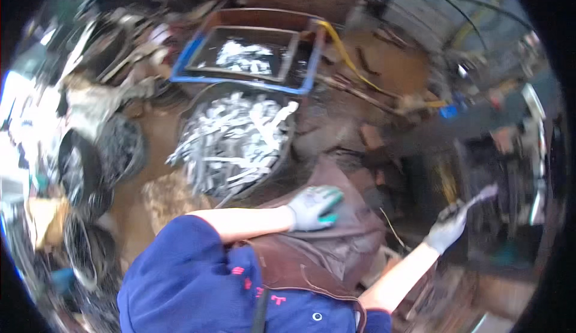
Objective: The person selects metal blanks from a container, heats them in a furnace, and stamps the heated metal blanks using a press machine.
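My left hand (315,209), in a light grey glove with green on the fingers, lies on the brown apron (345,255) over my lap. Its fingers are stretched out, and nothing shows in them. Out to the right, my right hand (447,232), gloved too, is closed around the near end of a pale, thin strip-like piece (483,195). The piece points up and to the right, before a dark machine-like structure (498,159); blur hides its exact kind. Ahead of my lap stands a round dark tub (292,147) heaped with silvery metal-looking strips (237,138).
Behind the tub is a blue-edged rectangular tank (186,63) with a framed tray of shiny pieces (245,56). A yellow hose (345,51) runs from its right corner. Coils of dark wire (120,147) stand at the left. A worn brown block (171,198) sits beside my left arm.
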The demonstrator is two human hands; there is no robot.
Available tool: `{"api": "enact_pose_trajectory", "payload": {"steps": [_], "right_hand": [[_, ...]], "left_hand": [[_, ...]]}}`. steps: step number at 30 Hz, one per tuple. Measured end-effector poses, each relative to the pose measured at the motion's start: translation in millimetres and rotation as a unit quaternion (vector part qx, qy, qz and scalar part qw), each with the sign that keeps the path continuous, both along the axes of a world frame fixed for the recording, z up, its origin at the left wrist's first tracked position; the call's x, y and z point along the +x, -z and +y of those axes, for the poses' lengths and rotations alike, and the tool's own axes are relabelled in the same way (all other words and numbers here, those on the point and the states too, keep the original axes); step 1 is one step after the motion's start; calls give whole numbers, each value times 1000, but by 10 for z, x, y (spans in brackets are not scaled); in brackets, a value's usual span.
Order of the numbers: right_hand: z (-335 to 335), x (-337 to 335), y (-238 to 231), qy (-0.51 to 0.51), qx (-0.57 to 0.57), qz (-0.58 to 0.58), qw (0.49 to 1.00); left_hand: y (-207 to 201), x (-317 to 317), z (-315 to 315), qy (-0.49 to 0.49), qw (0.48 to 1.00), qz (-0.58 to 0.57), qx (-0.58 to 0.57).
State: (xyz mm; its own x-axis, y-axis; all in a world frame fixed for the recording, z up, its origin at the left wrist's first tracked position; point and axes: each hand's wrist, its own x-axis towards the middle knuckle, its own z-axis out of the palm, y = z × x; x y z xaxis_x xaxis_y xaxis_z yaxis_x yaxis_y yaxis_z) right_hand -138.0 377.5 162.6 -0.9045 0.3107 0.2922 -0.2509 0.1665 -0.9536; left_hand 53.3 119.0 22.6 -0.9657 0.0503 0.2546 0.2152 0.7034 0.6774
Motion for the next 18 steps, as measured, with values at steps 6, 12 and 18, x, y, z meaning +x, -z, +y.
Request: {"api": "enact_pose_trajectory", "payload": {"steps": [6, 12, 18], "right_hand": [[-1952, 4, -351, -345, 67, -50, 935], [-2247, 157, 458, -405, 24, -132, 904], [-2445, 615, 1136, -466, 2, -264, 844]], "left_hand": [[51, 152, -350, -76, 995, 47, 37], [290, 219, -1711, -269, 916, -50, -294], [204, -311, -2432, -43, 793, -452, -406]]}}
